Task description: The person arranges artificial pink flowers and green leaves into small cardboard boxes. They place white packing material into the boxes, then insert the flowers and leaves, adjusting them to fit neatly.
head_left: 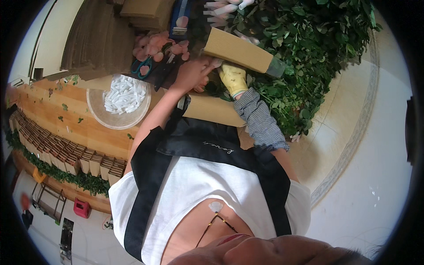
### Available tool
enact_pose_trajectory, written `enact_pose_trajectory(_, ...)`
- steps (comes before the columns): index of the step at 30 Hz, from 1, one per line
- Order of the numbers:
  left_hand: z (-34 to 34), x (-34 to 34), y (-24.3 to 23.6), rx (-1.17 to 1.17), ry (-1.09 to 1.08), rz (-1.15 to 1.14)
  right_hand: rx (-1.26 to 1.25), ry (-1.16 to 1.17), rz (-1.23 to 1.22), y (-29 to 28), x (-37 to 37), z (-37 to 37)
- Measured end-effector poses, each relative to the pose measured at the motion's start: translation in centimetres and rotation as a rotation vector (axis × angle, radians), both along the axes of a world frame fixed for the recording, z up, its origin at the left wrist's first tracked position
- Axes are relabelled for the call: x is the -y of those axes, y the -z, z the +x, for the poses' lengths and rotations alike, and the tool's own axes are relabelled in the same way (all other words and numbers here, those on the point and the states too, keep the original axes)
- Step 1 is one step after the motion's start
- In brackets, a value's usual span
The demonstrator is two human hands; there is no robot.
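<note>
My bare left hand (192, 74) reaches in from the left, its fingers closed at a small pale thing beside the other hand. What they grip is too small to tell. My right hand (234, 78), in a yellow work glove and a checked oversleeve, is curled closed right next to it; what it holds is hidden. Just beyond both hands, a corrugated cardboard sleeve (238, 50) lies tilted and covers part of the view, with clear plastic at its right end. A peach-pink rose (201, 84) shows below my left hand. Another cardboard piece (214, 110) lies close to my apron.
Leafy green stems (309, 66) pile up at the right. Pink petals (154, 46), teal-handled scissors (142, 69) and a blue box (180, 20) sit at the far left. A round tub (118, 101) holds small white tubes. Packed cardboard bundles (66, 152) line the left floor.
</note>
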State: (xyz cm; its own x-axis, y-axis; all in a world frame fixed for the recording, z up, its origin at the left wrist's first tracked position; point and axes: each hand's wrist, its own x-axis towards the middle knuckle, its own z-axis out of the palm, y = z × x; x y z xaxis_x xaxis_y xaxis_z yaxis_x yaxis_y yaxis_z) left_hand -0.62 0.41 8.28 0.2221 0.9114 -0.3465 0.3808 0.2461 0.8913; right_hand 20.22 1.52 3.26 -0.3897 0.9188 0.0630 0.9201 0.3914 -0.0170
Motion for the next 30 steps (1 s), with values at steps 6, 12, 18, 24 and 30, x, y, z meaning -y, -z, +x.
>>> enact_pose_trajectory(6,-9.2,4.7,3.0,0.005,-0.104,0.114,-0.082,0.082,-0.207,-0.6,0.3,0.0)
enact_pose_trajectory(12,-29.8,21.2,11.4,-0.523,-0.622,-0.213,-0.294,-0.034,-0.386,-5.6,1.2,0.5)
enact_pose_trajectory(18,-21.9,15.0,10.5,-0.216,-0.316,-0.272,-0.217,-0.24,-0.432,-6.6,2.3,-1.0)
enact_pose_trajectory(24,-3.9,4.7,4.5,-0.183,0.109,0.127,-0.027,-0.298,-0.342,-0.7,2.4,-1.8)
enact_pose_trajectory(30,-1.5,2.6,5.8,-0.244,0.275,0.324,-0.131,-0.363,-0.252,-0.2,2.9,-1.1)
